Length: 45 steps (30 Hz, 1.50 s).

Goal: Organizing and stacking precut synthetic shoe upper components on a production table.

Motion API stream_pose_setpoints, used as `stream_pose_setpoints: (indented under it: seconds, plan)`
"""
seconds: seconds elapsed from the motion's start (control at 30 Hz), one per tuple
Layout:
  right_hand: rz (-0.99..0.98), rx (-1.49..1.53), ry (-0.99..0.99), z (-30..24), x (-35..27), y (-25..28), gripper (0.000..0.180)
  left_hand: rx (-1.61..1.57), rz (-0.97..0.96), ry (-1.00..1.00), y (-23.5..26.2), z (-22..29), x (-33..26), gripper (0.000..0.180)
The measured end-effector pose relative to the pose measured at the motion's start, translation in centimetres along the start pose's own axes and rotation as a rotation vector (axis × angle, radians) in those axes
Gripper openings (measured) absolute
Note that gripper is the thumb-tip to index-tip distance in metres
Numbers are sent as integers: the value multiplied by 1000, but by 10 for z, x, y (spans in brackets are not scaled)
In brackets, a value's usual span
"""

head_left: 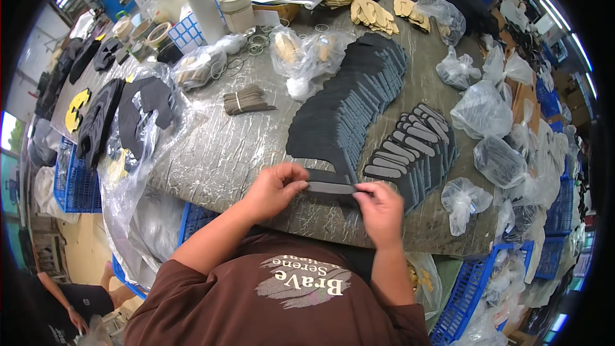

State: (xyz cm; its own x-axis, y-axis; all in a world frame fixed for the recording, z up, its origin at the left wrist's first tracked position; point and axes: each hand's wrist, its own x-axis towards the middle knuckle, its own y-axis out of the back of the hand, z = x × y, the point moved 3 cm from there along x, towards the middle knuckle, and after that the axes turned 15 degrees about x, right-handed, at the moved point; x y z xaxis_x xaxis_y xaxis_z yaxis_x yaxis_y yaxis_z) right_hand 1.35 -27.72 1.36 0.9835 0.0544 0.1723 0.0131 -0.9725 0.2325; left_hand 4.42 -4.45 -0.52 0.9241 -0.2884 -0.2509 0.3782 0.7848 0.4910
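Observation:
Between my two hands a narrow grey strip (330,188) is stretched level, close to the table's near edge. My left hand (277,187) pinches its left end with thumb and fingers. At the other end my right hand (382,210) pinches it the same way. A dark flat piece lies right behind the strip, touching or overlapping it; which one I cannot tell. Just beyond my hands a long fanned row of dark cut pieces (320,122) curves away. To its right is a second fanned stack (435,166) of dark pieces with grey rounded strips (391,160) on top.
A banded bundle of brown strips (246,100) lies left of the row. Clear plastic bags (483,109) line the right side, above blue crates (461,301). Tan cut pieces (373,16), a grey tumbler (204,9) and loose rubber bands stand farther back. Other people are at the far side and lower left.

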Motion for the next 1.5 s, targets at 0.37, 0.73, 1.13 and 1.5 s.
stream_pose_setpoints:
  seconds: [0.37, 0.73, 1.13, 1.5]
  plan:
    - [-169, 217, -141, -22, -10, -42, 9, 441, 58, -666, -30, 35, -17, 83]
    - [-264, 495, -455, -10, -11, -66, 7, 257, 45, -721, -30, 27, -20, 86]
    - [-64, 1161, -519, 0, -12, -67, 9, 125, 110, -696, -4, 25, -13, 25]
    - [279, 394, -232, 25, -4, -10, 17, -40, -218, 20, -11, -21, 12, 7]
